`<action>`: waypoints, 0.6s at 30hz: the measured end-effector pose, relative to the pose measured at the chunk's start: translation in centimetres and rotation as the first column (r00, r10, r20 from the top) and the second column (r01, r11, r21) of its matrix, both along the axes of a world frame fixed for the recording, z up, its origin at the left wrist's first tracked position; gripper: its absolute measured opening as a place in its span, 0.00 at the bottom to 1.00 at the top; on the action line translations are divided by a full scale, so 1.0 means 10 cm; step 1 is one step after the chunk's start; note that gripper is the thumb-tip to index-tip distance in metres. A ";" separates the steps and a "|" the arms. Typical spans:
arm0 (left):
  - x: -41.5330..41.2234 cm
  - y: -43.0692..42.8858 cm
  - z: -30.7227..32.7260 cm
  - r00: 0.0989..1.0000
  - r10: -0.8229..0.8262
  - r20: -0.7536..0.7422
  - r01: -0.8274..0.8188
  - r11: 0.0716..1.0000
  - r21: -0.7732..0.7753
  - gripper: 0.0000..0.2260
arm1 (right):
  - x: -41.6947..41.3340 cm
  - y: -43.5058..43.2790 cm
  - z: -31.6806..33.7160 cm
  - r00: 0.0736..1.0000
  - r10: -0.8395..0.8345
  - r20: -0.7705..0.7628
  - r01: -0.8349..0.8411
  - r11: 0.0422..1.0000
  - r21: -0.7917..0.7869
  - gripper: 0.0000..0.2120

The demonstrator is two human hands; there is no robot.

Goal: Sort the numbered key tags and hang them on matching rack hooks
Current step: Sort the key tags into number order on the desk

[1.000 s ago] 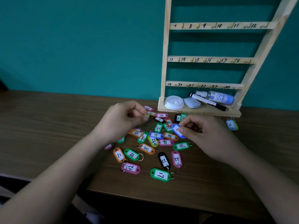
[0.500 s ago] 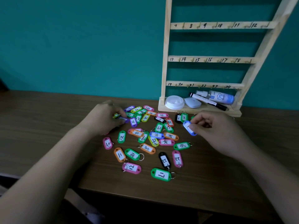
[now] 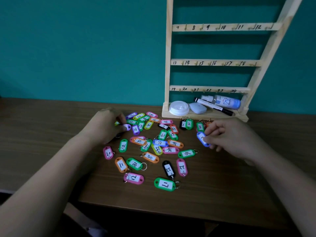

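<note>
Several coloured key tags (image 3: 150, 147) with handwritten numbers lie scattered on the brown table (image 3: 213, 190). My right hand (image 3: 227, 137) pinches a blue tag (image 3: 202, 139) just right of the pile. My left hand (image 3: 107, 125) pinches a purple tag (image 3: 127, 127) at the pile's left edge. Tags 1, 2 (image 3: 189, 124) and 3 (image 3: 200, 126) lie in a row below the wooden rack (image 3: 210, 62). The rack leans against the teal wall, its hooks numbered 7 to 24 and bare.
On the rack's bottom shelf (image 3: 205, 114) lie a white lid (image 3: 179, 107), a white oval case (image 3: 198, 108), a black marker (image 3: 213, 106) and a spray bottle (image 3: 222, 101). The table's front edge runs near the bottom of the view.
My left hand moved left from the pile's top to its left edge and took a purple tag. My right hand carried the blue tag to the right, uncovering tags 1, 2, 3.
</note>
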State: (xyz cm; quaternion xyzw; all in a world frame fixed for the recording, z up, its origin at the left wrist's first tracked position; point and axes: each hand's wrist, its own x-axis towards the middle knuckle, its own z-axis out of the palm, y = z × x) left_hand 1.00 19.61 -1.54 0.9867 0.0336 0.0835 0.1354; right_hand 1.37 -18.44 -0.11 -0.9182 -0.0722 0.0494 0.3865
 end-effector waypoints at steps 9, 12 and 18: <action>-0.15 -0.14 0.12 0.990 0.032 0.134 0.001 0.971 -0.239 0.06 | 0.03 0.20 -0.14 0.998 -0.022 0.056 0.025 0.998 -0.059 0.05; -0.22 -0.25 0.15 0.991 0.000 0.134 0.045 0.943 -0.331 0.05 | 0.04 0.31 -0.17 0.987 -0.018 0.157 0.040 0.989 -0.141 0.06; -0.32 -0.49 0.17 0.993 -0.027 0.118 0.077 0.894 -0.442 0.06 | 0.09 0.50 -0.27 0.965 0.014 0.261 0.047 0.973 -0.225 0.09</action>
